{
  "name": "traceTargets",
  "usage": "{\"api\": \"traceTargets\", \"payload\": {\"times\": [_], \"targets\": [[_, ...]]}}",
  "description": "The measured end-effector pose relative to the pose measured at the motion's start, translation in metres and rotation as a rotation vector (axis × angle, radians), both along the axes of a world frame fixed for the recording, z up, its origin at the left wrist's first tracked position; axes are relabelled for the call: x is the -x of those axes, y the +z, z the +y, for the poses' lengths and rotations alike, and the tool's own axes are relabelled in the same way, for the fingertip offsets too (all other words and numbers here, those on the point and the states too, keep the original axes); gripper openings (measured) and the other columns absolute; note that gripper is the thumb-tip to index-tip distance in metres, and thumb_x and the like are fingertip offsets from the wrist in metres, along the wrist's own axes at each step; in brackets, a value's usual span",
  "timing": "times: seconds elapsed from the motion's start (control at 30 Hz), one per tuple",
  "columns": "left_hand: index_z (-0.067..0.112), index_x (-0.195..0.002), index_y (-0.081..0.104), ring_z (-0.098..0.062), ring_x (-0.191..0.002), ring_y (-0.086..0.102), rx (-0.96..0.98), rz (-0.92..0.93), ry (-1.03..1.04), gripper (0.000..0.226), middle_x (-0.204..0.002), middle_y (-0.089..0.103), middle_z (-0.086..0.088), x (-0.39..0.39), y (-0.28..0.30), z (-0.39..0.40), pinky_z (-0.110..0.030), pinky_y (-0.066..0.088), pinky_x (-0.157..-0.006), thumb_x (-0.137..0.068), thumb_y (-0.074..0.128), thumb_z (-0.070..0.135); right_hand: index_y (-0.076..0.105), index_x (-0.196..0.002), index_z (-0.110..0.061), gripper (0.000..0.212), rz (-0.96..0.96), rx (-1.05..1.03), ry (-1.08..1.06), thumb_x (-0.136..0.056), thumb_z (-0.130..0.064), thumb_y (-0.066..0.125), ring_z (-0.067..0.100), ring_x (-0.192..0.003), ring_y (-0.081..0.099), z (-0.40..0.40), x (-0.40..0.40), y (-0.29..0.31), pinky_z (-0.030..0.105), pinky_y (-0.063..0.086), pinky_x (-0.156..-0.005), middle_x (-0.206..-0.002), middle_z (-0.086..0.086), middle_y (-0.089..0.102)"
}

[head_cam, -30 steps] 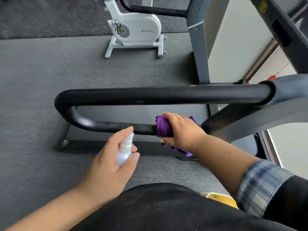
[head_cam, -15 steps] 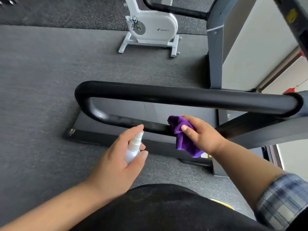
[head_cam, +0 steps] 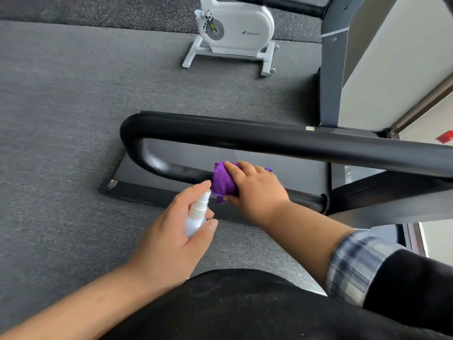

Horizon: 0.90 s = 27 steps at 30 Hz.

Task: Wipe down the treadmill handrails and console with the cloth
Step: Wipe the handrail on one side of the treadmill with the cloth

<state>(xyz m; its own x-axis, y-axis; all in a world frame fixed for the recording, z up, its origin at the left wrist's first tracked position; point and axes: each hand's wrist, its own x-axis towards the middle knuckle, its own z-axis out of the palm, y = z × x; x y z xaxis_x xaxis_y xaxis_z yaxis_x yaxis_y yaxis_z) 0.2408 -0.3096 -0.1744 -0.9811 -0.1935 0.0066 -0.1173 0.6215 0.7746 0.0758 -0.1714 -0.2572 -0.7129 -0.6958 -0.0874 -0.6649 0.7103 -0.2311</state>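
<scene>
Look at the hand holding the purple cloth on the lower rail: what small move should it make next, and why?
Probably slide the cloth leftward along the lower rail toward the bend. The right hand grips the cloth wrapped round that rail, and the stretch left of it, up to the curve, looks smeared. The left hand holds the spray bottle just beside the cloth, its nozzle pointing that way.

The handrail (head_cam: 282, 141) runs off the right edge; the cloth (head_cam: 221, 181) hides part of its lower bar, and the exercise bike's (head_cam: 235, 28) top is cut off.
</scene>
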Motion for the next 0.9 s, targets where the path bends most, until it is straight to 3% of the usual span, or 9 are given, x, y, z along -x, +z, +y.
{"api": "traceTargets", "payload": {"times": [0.07,0.13,0.23,0.37,0.53,0.63,0.73,0.9], "targets": [[0.072,-0.125,0.026,-0.004,-0.099,0.061,0.008,-0.004,-0.021,0.054,-0.106,0.059,0.024,0.002,-0.002,0.002,-0.012,0.043,-0.084,-0.082,0.052,0.053,0.017,-0.158,-0.023,0.082,0.000,-0.008,0.030,-0.093,-0.059,0.053,0.027,-0.143,0.035,-0.016,0.000,0.004,0.044,0.031,-0.117,-0.163,0.005,0.025],[0.072,-0.127,0.025,-0.002,-0.100,0.060,0.013,-0.006,-0.047,0.055,-0.107,0.057,0.024,0.004,-0.003,0.005,-0.008,0.040,-0.085,-0.083,0.052,0.051,0.019,-0.157,-0.021,0.080,-0.007,-0.013,0.037,-0.094,-0.059,0.052,0.025,-0.143,0.036,-0.010,0.001,0.006,0.040,0.028,-0.117,-0.162,0.003,0.026],[0.072,-0.127,0.024,0.001,-0.100,0.058,0.017,-0.006,-0.052,0.056,-0.108,0.056,0.026,0.004,-0.003,0.002,-0.004,0.037,-0.084,-0.084,0.052,0.049,0.031,-0.154,-0.020,0.081,-0.039,0.013,-0.013,-0.090,-0.061,0.057,0.028,-0.133,0.049,0.024,0.002,0.000,0.042,0.039,-0.108,-0.153,0.003,0.043],[0.075,-0.124,0.023,0.002,-0.103,0.058,-0.012,0.004,-0.016,0.056,-0.110,0.055,0.029,-0.001,-0.001,-0.013,-0.003,0.037,-0.084,-0.083,0.052,0.051,0.043,-0.147,-0.015,0.082,0.073,-0.002,-0.022,-0.083,-0.060,0.065,0.032,-0.115,0.061,0.036,-0.002,-0.011,0.045,0.050,-0.096,-0.138,0.008,0.057],[0.075,-0.124,0.023,0.002,-0.103,0.058,-0.003,-0.003,0.011,0.056,-0.112,0.054,0.030,-0.007,-0.001,-0.026,-0.005,0.039,-0.085,-0.083,0.052,0.051,0.032,-0.153,-0.011,0.084,0.131,-0.033,0.037,-0.088,-0.063,0.047,0.034,-0.125,0.054,-0.022,-0.011,-0.001,0.048,0.042,-0.106,-0.147,0.013,0.048],[0.073,-0.126,0.025,0.002,-0.102,0.059,0.037,-0.012,0.010,0.057,-0.111,0.056,0.028,-0.008,-0.004,-0.029,-0.007,0.041,-0.085,-0.083,0.053,0.049,0.005,-0.159,-0.012,0.091,0.098,-0.063,0.152,-0.088,-0.067,0.020,0.036,-0.140,0.033,-0.069,-0.020,0.005,0.053,0.024,-0.117,-0.161,0.016,0.022],[0.074,-0.126,0.024,0.001,-0.102,0.059,0.074,-0.032,0.000,0.058,-0.106,0.059,0.024,-0.008,-0.005,-0.030,-0.007,0.041,-0.086,-0.083,0.054,0.048,-0.011,-0.157,-0.018,0.091,0.055,-0.052,0.209,-0.093,-0.072,0.024,0.037,-0.146,0.019,-0.109,-0.023,0.005,0.055,0.014,-0.119,-0.164,0.014,0.006],[0.074,-0.127,0.022,0.001,-0.102,0.058,0.084,-0.025,-0.022,0.059,-0.114,0.054,0.026,-0.008,-0.001,-0.030,-0.011,0.042,-0.088,-0.084,0.053,0.049,0.001,-0.158,-0.021,0.084,0.057,-0.024,0.217,-0.095,-0.049,0.050,0.033,-0.133,0.040,-0.097,-0.015,0.007,0.046,0.035,-0.109,-0.157,0.010,0.025]]}}
